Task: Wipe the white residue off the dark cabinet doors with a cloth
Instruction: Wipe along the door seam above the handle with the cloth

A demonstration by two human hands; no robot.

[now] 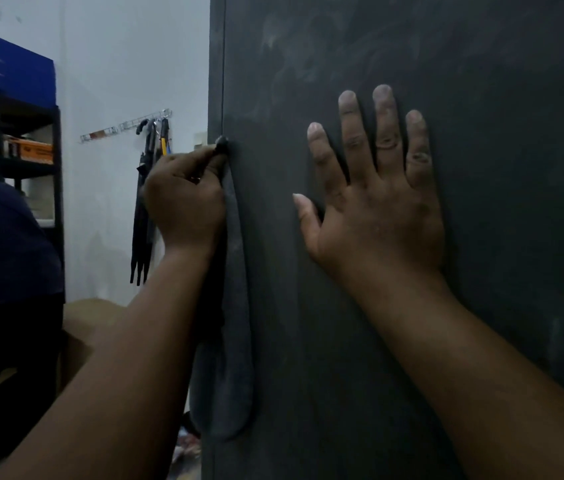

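The dark cabinet door (481,237) fills the right two thirds of the head view, and faint white smears (294,67) cloud its upper left part. My left hand (185,199) grips the top of a dark grey cloth (235,341) at the door's left edge; the cloth hangs down in a long fold against the door. My right hand (374,192) lies flat on the door with fingers spread and straight, pressing the surface. White dust coats its fingertips.
A white wall (117,81) stands to the left. A black shelf unit (27,161) with a blue board on top is at the far left. Dark tools (145,188) hang from a wall rail. My dark sleeve (0,237) covers the lower left.
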